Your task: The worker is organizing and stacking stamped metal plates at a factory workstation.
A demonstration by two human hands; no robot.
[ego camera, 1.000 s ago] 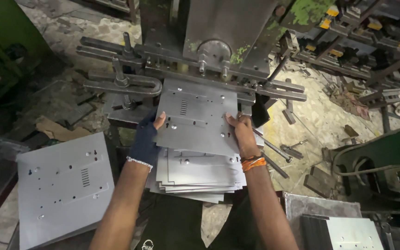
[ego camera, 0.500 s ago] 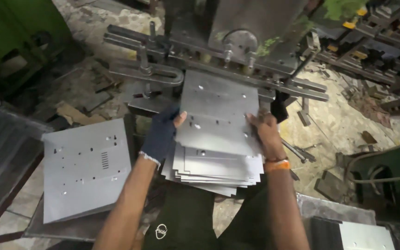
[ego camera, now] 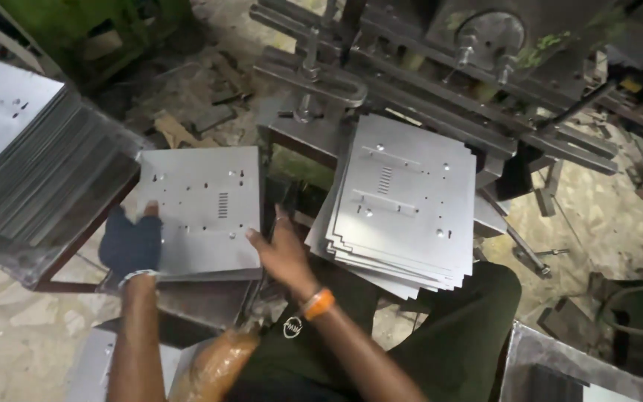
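Now at the side stack | your hands have left the pile of sheets under the press and swung left | gloved left hand and bare right hand, fingers spread, pinch opposite edges of one punched metal sheet lying flat on the left tabletop | finished stack just beside it.

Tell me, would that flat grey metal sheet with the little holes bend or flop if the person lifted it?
Probably not: the metal sheet lies flat with straight edges, so it looks stiff. Both the left hand and right hand grip its edge, so it may be awkward. Its bare surface looks smooth, perhaps slippery.
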